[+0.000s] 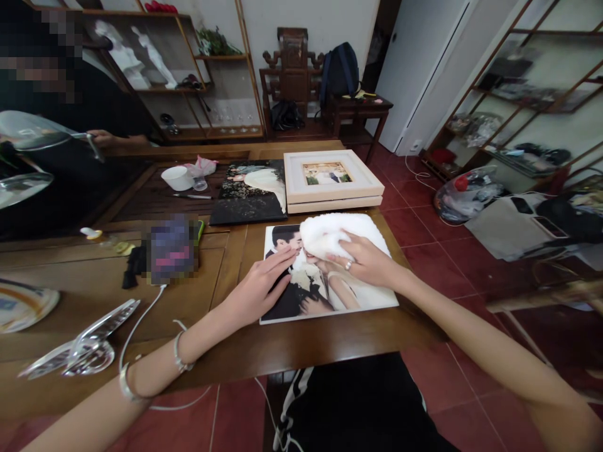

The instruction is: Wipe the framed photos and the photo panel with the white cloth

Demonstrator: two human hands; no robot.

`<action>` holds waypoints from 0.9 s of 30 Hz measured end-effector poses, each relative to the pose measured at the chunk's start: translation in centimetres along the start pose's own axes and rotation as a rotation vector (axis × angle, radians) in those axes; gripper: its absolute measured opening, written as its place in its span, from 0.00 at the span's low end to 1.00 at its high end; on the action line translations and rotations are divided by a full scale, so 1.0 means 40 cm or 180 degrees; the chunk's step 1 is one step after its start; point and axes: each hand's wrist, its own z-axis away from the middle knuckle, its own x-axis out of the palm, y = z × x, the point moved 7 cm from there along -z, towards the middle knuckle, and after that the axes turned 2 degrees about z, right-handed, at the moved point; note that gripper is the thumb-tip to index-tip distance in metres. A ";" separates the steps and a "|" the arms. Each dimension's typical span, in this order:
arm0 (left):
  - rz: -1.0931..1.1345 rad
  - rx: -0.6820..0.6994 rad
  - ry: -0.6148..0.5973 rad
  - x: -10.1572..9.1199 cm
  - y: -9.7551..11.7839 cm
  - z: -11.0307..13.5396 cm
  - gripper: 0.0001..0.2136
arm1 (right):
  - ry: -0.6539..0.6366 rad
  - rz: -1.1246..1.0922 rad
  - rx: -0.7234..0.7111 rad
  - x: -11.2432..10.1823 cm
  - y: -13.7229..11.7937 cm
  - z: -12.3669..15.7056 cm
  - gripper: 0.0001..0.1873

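A wedding photo panel lies flat near the front edge of the wooden table, showing a couple and a bouquet. My left hand rests on its left part, fingers stretched out and holding nothing. With my right hand I grip a fluffy white cloth, bunched against the upper part of the panel. The cloth covers some of the printed picture. Behind the panel are a dark photo panel and a pale framed picture, which sits on what looks like another frame.
At left on the table are a phone-like device with a white cable, a shiny silver ornament and a small dropper bottle. A white cup stands farther back. A person in dark clothing is across the table.
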 end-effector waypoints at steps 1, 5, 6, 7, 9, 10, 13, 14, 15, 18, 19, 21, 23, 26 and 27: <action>0.0000 -0.0030 -0.0018 0.000 0.000 0.000 0.21 | 0.0016 0.0048 0.0051 0.000 0.010 -0.018 0.17; -0.0010 -0.0218 -0.0029 0.000 -0.008 0.000 0.21 | 0.0080 0.0072 0.0151 0.003 0.016 -0.050 0.15; -0.0007 -0.0254 0.0006 -0.002 -0.010 0.000 0.21 | 0.0089 0.0034 0.0107 0.006 0.005 -0.046 0.13; -0.0001 -0.0266 0.0045 -0.004 -0.012 0.000 0.21 | 0.0102 -0.0007 0.0036 0.009 -0.011 -0.036 0.12; 0.0011 -0.0250 0.0087 -0.005 -0.014 0.000 0.21 | 0.0045 -0.0069 -0.0120 0.020 -0.054 0.000 0.09; 0.0015 -0.0231 0.0081 -0.004 -0.014 -0.001 0.21 | -0.0021 -0.0088 -0.0183 0.028 -0.079 0.024 0.08; 0.0013 -0.0226 0.0060 -0.002 -0.017 -0.002 0.21 | -0.0298 -0.0169 -0.0347 0.048 -0.164 0.112 0.08; 0.0012 -0.0243 0.0067 -0.002 -0.018 -0.002 0.21 | -0.0385 -0.0221 -0.0408 0.052 -0.192 0.142 0.08; 0.0014 -0.0259 0.0075 -0.003 -0.018 -0.002 0.21 | -0.0453 -0.0261 -0.0441 0.053 -0.217 0.169 0.08; 0.0038 -0.0277 0.0074 -0.005 -0.017 -0.002 0.21 | -0.0627 -0.0318 -0.0468 0.052 -0.264 0.223 0.06; 0.0046 -0.0273 0.0065 -0.005 -0.017 -0.002 0.21 | -0.0653 -0.0327 -0.0479 0.050 -0.270 0.231 0.07; 0.0054 -0.0260 0.0052 -0.005 -0.016 -0.001 0.21 | -0.0644 -0.0362 -0.0508 0.044 -0.268 0.229 0.08; 0.0050 -0.0244 0.0061 -0.004 -0.016 0.000 0.21 | -0.0568 -0.0433 -0.0495 0.036 -0.249 0.209 0.08; 0.0016 -0.0218 0.0082 -0.003 -0.018 0.001 0.21 | -0.0424 -0.0496 -0.0401 0.028 -0.199 0.152 0.07; 0.0004 -0.0202 0.0078 -0.002 -0.019 0.001 0.21 | -0.0375 -0.0484 -0.0380 0.026 -0.181 0.127 0.07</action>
